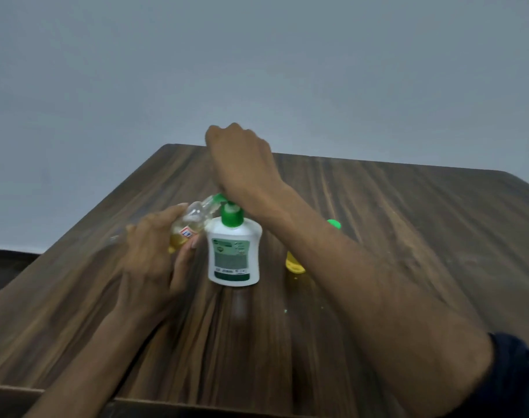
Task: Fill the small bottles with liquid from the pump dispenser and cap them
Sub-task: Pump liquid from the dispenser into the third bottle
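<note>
Bottle tilted toward pump nozzle
Left hand [148, 260] fingers grip small bottle [190, 226], mouth up-right at white pump dispenser [234, 251] on worktop [408, 221]; yellow liquid pools low; right hand [242, 159] covers pump, fingers unclear

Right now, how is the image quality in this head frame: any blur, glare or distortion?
Head view: the left hand and the tilted small bottle it holds are motion-blurred; the pump dispenser is sharper, though its label is unreadable; soft, even light with a faint sheen on the table in front of the dispenser; wide-angle stretch enlarges the near right forearm.
</note>
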Demonstrator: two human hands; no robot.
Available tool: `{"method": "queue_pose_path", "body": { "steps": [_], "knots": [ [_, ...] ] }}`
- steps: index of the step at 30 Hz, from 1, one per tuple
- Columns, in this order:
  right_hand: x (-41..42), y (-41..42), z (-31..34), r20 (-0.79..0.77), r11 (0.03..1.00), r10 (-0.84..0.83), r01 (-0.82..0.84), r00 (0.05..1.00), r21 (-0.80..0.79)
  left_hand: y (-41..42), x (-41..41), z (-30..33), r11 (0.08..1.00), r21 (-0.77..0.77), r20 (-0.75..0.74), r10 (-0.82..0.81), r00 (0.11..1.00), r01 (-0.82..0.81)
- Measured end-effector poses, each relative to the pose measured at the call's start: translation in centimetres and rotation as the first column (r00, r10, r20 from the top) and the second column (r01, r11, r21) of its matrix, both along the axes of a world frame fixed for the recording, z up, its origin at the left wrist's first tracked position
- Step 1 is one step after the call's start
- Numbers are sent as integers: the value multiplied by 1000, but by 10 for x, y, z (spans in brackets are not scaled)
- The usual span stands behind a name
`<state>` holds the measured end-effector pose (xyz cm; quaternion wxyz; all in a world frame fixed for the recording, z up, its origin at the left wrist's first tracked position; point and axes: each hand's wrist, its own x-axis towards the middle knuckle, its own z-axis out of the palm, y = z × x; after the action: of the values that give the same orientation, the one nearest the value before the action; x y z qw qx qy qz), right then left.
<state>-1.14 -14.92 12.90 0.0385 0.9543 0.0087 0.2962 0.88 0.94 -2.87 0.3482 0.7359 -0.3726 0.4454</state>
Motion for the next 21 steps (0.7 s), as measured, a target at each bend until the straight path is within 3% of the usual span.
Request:
{"method": "queue_pose_path", "body": {
  "steps": [21],
  "knots": [
    [19, 4, -13, 46, 998, -67, 67, 997, 8, 8, 2, -1, 999, 9, -30, -39, 999, 39]
  ]
}}
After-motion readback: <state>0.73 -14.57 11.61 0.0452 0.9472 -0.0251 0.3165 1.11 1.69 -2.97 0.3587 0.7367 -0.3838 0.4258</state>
